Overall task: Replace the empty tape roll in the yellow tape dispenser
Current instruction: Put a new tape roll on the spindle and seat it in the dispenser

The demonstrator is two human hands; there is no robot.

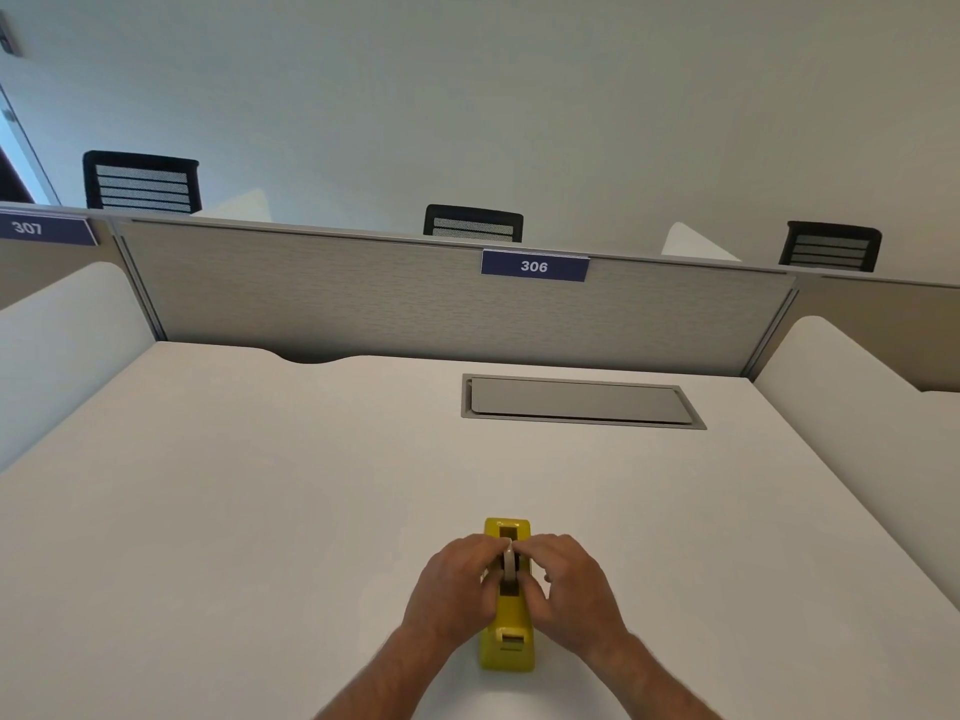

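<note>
A yellow tape dispenser (508, 636) stands lengthwise on the white desk (260, 511), its cutter end toward me. A thin pale tape roll (510, 563) sits upright in the dispenser's slot. My left hand (457, 589) pinches the roll from the left side. My right hand (571, 584) pinches it from the right, thumb and fingers meeting at the roll's top. Both hands cover the dispenser's middle, so the hub is hidden. Whether the roll carries tape or is a bare core I cannot tell.
A grey cable hatch (582, 402) lies flush in the desk behind the dispenser. A grey partition (363, 298) with a "306" label (535, 266) closes the back. White side dividers (852, 387) flank the desk. Black chair backs (472, 223) show beyond.
</note>
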